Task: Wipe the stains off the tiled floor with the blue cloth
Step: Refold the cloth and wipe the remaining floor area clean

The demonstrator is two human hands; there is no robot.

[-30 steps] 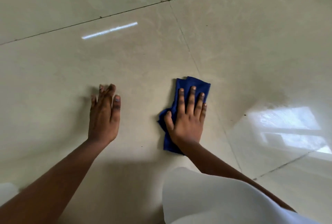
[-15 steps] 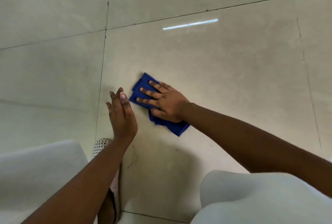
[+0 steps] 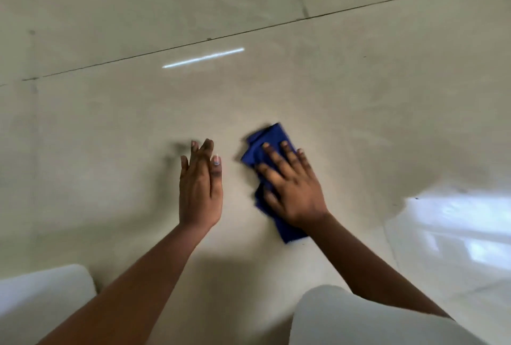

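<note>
A folded blue cloth (image 3: 269, 141) lies flat on the beige tiled floor (image 3: 110, 129), right of centre. My right hand (image 3: 290, 184) presses down on it with the fingers spread, covering its middle; cloth shows beyond the fingertips and beside the wrist. My left hand (image 3: 200, 185) rests flat on the bare tile a little to the left of the cloth, fingers together, holding nothing. The picture is blurred by motion, and I cannot pick out any clear stains on the tile.
A dark grout line (image 3: 193, 43) crosses the floor beyond the hands, with a bright streak of reflected light (image 3: 203, 57) just below it. Window glare (image 3: 456, 223) lies on the tiles at right. My white-clad knees (image 3: 359, 319) fill the bottom corners.
My right hand has swept the cloth to the right, away from the left hand. The fingers now point forward instead of left. The view has also swung.
</note>
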